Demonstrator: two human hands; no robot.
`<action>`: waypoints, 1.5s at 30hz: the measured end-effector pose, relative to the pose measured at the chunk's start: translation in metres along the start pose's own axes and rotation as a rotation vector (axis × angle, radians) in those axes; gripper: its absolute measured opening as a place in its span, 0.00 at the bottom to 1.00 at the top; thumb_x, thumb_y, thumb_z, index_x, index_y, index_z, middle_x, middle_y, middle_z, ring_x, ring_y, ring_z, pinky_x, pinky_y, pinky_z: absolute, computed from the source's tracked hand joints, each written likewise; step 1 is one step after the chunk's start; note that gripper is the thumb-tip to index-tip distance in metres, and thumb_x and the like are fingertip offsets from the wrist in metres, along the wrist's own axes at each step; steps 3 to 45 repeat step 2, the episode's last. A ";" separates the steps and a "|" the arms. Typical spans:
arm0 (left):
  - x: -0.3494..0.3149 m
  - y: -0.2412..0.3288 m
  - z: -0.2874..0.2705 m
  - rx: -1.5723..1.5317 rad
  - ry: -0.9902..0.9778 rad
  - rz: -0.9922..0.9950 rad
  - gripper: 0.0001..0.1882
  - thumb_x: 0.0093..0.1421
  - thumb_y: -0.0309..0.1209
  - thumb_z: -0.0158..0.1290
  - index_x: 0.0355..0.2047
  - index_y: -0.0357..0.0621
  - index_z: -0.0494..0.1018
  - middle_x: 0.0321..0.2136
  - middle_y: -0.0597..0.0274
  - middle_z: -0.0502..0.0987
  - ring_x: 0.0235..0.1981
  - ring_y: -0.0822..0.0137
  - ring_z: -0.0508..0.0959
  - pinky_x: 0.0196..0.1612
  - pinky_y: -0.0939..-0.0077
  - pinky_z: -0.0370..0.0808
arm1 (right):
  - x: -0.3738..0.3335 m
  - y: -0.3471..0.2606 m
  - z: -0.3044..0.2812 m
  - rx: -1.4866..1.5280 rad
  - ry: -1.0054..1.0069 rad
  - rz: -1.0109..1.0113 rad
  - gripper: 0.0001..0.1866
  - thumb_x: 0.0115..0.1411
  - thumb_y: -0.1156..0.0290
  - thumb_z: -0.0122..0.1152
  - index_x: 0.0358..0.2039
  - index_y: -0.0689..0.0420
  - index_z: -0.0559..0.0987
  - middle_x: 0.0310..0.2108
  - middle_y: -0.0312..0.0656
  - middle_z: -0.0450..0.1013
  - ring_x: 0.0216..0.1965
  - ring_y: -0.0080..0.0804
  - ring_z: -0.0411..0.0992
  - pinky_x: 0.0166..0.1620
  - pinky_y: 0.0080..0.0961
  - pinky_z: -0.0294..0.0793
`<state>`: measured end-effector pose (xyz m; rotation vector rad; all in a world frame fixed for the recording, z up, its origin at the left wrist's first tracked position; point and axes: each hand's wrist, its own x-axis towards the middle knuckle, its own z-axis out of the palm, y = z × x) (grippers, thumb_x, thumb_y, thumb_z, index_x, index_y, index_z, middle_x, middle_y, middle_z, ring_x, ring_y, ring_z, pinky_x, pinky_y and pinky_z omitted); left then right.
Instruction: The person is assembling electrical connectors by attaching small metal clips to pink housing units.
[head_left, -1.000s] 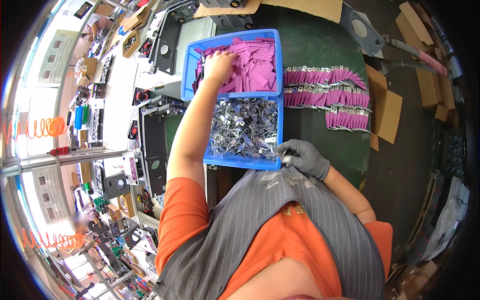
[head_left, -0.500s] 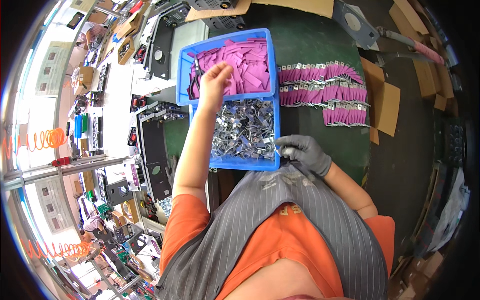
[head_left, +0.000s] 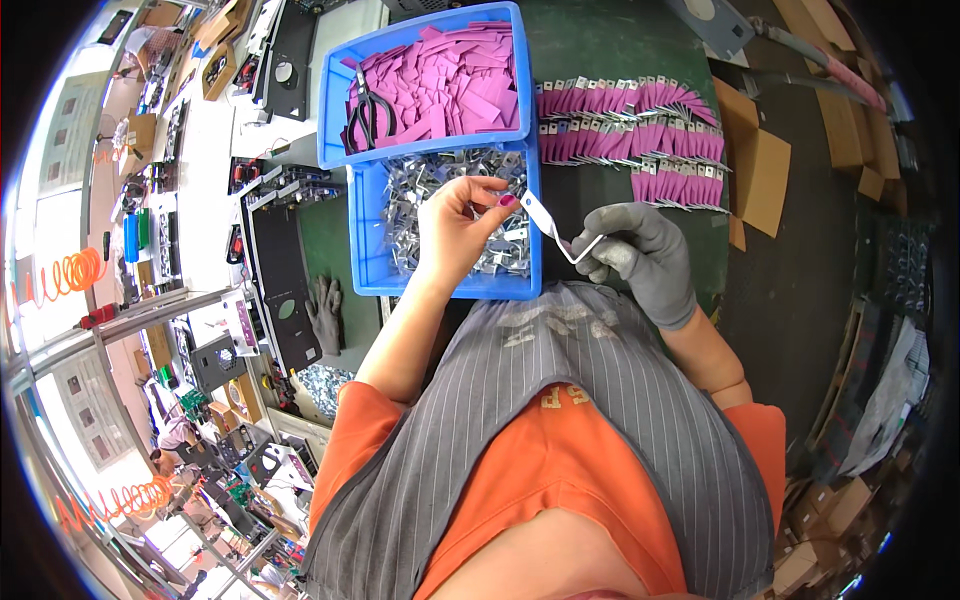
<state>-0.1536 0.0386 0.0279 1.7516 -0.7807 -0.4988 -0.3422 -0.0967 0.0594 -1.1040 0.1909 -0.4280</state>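
My right hand (head_left: 645, 262), in a grey glove, is closed on a shiny bent metal bracket (head_left: 547, 226) with a small hole at its upper end. That end points toward my bare left hand (head_left: 458, 232), whose thumb and fingers are pinched close beside it. A small purple spot shows at the left thumb tip; whether it is a strip or a nail I cannot tell. Beneath the left hand is a blue bin (head_left: 368, 235) of loose metal brackets. Beyond it, another blue bin (head_left: 338, 95) holds purple strips (head_left: 440, 85) and black-handled scissors (head_left: 369, 115).
Rows of brackets with purple strips (head_left: 630, 140) lie on the green table (head_left: 590, 40) to the right of the bins. A loose grey glove (head_left: 325, 315) and a dark panel (head_left: 290, 270) are at the left. Open cardboard (head_left: 765, 180) stands past the right edge.
My left hand has come from the bin of purple strips toward me and to the right. My right hand has raised the bracket beside it. The whole view has shifted slightly.
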 end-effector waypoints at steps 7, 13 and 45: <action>-0.001 0.010 -0.002 0.057 -0.090 -0.117 0.06 0.48 0.24 0.63 0.25 0.41 0.76 0.33 0.61 0.80 0.25 0.76 0.73 0.27 0.84 0.70 | -0.004 0.005 -0.002 0.035 -0.035 0.006 0.12 0.61 0.75 0.53 0.45 0.60 0.72 0.36 0.41 0.76 0.33 0.22 0.75 0.35 0.13 0.75; -0.001 0.010 -0.002 0.057 -0.090 -0.117 0.06 0.48 0.24 0.63 0.25 0.41 0.76 0.33 0.61 0.80 0.25 0.76 0.73 0.27 0.84 0.70 | -0.004 0.005 -0.002 0.035 -0.035 0.006 0.12 0.61 0.75 0.53 0.45 0.60 0.72 0.36 0.41 0.76 0.33 0.22 0.75 0.35 0.13 0.75; -0.001 0.010 -0.002 0.057 -0.090 -0.117 0.06 0.48 0.24 0.63 0.25 0.41 0.76 0.33 0.61 0.80 0.25 0.76 0.73 0.27 0.84 0.70 | -0.004 0.005 -0.002 0.035 -0.035 0.006 0.12 0.61 0.75 0.53 0.45 0.60 0.72 0.36 0.41 0.76 0.33 0.22 0.75 0.35 0.13 0.75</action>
